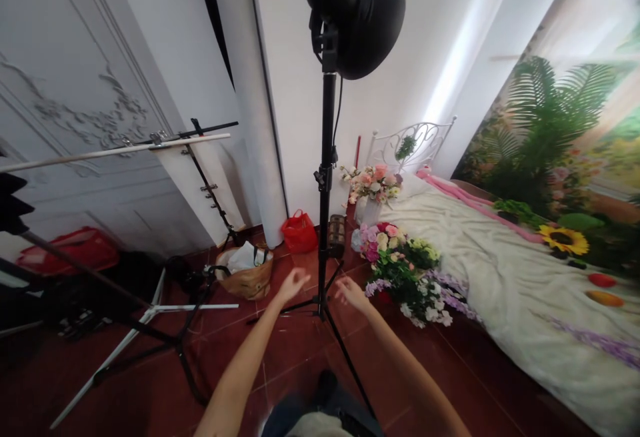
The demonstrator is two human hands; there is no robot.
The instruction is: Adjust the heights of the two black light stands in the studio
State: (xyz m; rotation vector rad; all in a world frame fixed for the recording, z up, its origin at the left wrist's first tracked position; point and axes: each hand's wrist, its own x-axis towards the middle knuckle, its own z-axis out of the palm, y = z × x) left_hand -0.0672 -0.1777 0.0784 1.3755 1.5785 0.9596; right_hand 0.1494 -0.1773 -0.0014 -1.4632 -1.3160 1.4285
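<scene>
A black light stand [327,124] rises in front of me, carrying a black studio lamp [357,17] with a bowl-shaped reflector. My left hand [295,285] is to the left of the pole, its fingers loosely bent and apart, with nothing visible in them. On the other side, my right hand [353,292] reaches toward the pole with slightly curled fingers, also holding nothing that I can see. Both hands look apart from the stand. A thin black cable [340,114] hangs from the lamp beside the pole. The stand's legs [345,350] spread over the floor below.
At left, other stands with white and black legs [150,314] cross the floor. Behind are a wicker basket [247,282], a red bag [299,232] and a small chest [337,234]. Artificial flowers [395,257] stand beside a cloth-covered bed [450,244] at right.
</scene>
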